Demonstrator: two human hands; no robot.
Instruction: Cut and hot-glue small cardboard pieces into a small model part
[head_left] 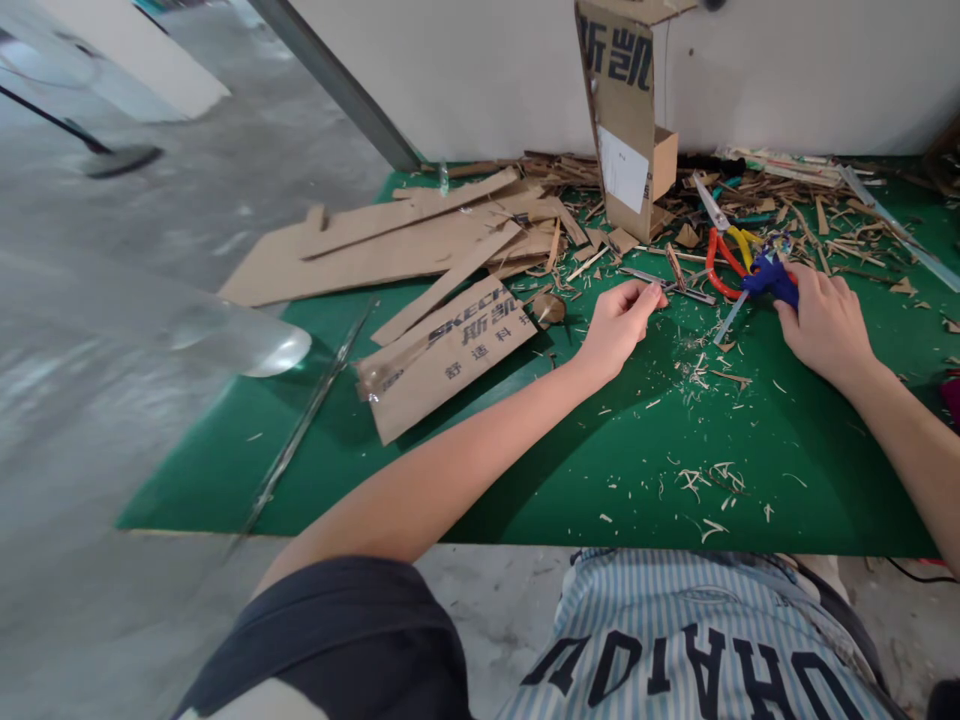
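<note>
My left hand (621, 322) rests on the green mat (525, 470), fingers pinched on the end of a thin grey strip (679, 287) that lies flat among cardboard slivers. My right hand (823, 322) is closed around a blue-handled tool (769, 277) with a metal tip pointing down-left, maybe a glue gun. Red and yellow-handled scissors (724, 250) lie just behind that tool. A printed cardboard piece (450, 355) sits left of my left hand.
A tall upright cardboard box piece (622, 110) stands at the back against the white wall. Long cardboard sheets and strips (390, 245) pile at the back left, overhanging the mat edge. Scraps litter the right rear. A long metal ruler (307, 420) lies along the mat's left side.
</note>
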